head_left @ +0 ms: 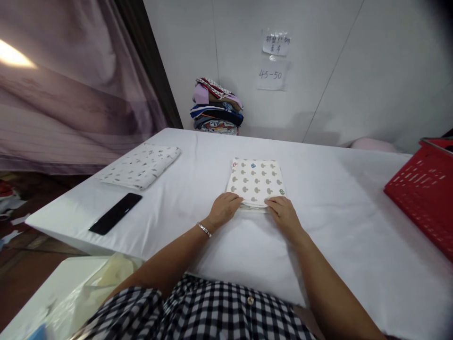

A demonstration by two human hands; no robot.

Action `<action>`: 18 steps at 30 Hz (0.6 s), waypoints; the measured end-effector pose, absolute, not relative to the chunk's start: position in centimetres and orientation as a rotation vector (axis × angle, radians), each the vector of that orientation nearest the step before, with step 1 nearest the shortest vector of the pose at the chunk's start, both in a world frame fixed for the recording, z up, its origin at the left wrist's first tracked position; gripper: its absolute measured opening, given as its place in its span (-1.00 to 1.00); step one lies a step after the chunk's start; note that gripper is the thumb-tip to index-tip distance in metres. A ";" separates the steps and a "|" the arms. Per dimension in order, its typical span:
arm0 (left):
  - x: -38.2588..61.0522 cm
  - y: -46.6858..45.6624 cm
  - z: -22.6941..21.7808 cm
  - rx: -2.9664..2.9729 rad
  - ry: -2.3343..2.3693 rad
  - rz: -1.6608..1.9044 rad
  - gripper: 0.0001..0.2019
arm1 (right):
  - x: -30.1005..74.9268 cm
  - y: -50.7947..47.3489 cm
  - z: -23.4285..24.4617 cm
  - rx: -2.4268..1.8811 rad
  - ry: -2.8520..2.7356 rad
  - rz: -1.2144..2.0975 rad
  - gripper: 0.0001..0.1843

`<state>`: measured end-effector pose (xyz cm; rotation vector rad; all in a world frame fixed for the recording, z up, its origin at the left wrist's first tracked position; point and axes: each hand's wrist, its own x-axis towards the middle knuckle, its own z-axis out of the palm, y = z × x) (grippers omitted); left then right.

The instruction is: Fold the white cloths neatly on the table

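A folded white cloth (255,182) with rows of grey-brown printed motifs and a few coloured ones lies flat on the white-covered table in front of me. My left hand (225,208) is closed on its near left corner, fingertips at the edge. At the near right corner, my right hand (283,212) grips the same edge, thumb side inward. Between my hands the layered near edge of the cloth shows. The undersides of both hands' grips are hidden.
Another folded patterned cloth (143,165) lies at the table's left, with a black phone (116,214) nearer me. A red plastic basket (421,189) stands at the right. Beyond the far edge rises a stack of folded fabrics (217,107) against the wall.
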<state>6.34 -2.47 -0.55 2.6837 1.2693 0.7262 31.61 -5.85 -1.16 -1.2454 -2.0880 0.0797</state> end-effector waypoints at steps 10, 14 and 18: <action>6.2 -3.0 -0.4 2.746 1.291 0.626 -0.74 | 31.7 -5.6 -1.7 -1.266 -2.138 0.118 -0.71; 5.2 -3.1 -0.6 2.725 1.296 0.681 -0.76 | 31.6 -5.7 -1.5 -1.256 -2.135 0.115 -0.71; 4.7 -3.1 -0.2 2.718 1.265 0.727 -0.77 | 31.5 -5.7 -1.3 -1.243 -2.120 0.095 -0.72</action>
